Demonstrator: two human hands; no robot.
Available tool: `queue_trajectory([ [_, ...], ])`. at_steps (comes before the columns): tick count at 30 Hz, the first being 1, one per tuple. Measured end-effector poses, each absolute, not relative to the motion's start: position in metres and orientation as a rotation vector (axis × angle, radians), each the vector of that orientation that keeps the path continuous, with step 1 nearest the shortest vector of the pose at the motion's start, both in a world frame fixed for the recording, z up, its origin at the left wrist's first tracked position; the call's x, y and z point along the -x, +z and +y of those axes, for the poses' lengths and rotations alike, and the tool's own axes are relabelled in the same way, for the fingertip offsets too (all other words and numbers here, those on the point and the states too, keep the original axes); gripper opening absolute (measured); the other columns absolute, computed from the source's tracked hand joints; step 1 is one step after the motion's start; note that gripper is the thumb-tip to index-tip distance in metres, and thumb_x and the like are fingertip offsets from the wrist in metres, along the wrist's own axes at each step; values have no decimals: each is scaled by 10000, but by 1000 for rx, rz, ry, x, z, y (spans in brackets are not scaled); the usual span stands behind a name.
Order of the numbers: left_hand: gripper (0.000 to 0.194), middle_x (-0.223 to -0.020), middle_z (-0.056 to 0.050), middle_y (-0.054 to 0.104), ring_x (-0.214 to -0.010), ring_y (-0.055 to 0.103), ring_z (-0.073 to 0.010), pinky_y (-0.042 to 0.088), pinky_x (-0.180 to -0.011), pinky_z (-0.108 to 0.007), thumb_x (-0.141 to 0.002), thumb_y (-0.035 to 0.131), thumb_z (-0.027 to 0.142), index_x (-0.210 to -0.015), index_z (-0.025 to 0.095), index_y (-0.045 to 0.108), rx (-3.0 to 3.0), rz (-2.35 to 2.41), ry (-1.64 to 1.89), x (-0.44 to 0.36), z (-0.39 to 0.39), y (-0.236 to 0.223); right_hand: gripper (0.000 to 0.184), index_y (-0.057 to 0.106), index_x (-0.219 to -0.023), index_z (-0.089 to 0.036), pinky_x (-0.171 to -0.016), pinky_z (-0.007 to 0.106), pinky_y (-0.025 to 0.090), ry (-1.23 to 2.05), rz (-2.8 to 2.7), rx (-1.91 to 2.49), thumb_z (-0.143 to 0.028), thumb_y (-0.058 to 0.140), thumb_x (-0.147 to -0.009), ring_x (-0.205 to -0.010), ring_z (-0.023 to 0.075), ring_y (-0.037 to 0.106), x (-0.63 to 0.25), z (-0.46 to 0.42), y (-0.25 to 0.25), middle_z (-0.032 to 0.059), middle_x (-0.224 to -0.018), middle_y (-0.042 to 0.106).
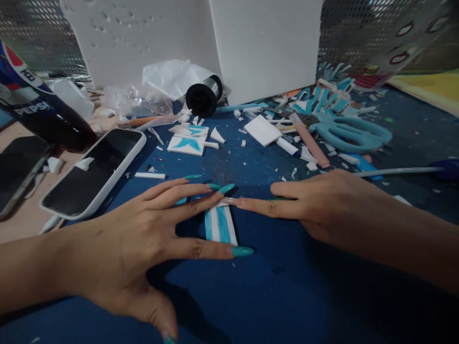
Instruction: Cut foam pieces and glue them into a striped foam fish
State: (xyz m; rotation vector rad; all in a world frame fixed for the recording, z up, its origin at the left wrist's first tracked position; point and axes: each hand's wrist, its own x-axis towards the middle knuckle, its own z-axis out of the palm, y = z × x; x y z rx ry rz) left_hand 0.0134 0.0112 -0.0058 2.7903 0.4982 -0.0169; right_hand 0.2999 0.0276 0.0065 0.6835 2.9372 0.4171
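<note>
A small white foam piece with blue stripes point(220, 224) lies flat on the dark blue mat point(279, 277). My left hand point(143, 239) rests over it with its fingers spread flat, the long teal nails framing the piece on its left and lower edge. My right hand point(322, 205) reaches in from the right, one finger stretched out and touching the top right corner of the piece. Neither hand holds anything.
Two phones point(95, 172) point(19, 169) lie at left beside a Pepsi bottle point(36, 112). Teal scissors point(349, 133), a craft knife point(310, 141), a wire spool point(204, 98), cut foam scraps point(188, 143) and white foam blocks point(265, 48) crowd the back. A cable point(398, 171) runs at right.
</note>
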Motion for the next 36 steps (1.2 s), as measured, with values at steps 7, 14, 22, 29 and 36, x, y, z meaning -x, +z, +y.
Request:
queue_trajectory([
  [7,887,-1542,-104,158,-1342,246,-467,229,-1014,-702,-665,550,766,-1427,403,276,-2804,482,-3,-13,11,-4,754,469,-1336,-359,-388,214,173,476,2927,-669,8,417,-680,-357,105,469,-303,31,5,0,-701,647],
  [14,888,-1545,-101,137,-1344,241,-467,225,-1013,-702,-664,555,761,-1428,417,260,-2802,485,5,-13,13,-5,885,281,-1412,-446,-397,197,212,352,2955,-715,43,385,-683,-436,107,514,-306,32,6,-22,-717,637],
  [22,866,-1548,-107,119,-1351,207,-479,201,-996,-726,-672,558,752,-1420,416,279,-2798,485,4,-14,12,-5,719,447,-1330,-439,-476,220,346,-125,2989,-834,-8,340,-765,-475,105,485,-324,48,19,-31,-623,598],
  [29,958,-1559,-59,-52,-1352,71,-531,93,-989,-763,-657,562,759,-1454,402,169,-2764,578,32,-13,10,-7,491,420,-1391,-254,-752,348,510,-576,2958,-1302,-159,332,-918,-682,121,602,-299,34,20,-10,-769,672],
  [36,883,-1552,-56,-140,-1354,41,-533,89,-968,-773,-692,618,678,-1437,412,226,-2730,553,35,-12,11,-6,583,290,-1447,-319,-508,216,461,-801,2949,-1371,-324,489,-899,-505,93,518,-288,22,6,-56,-653,593],
])
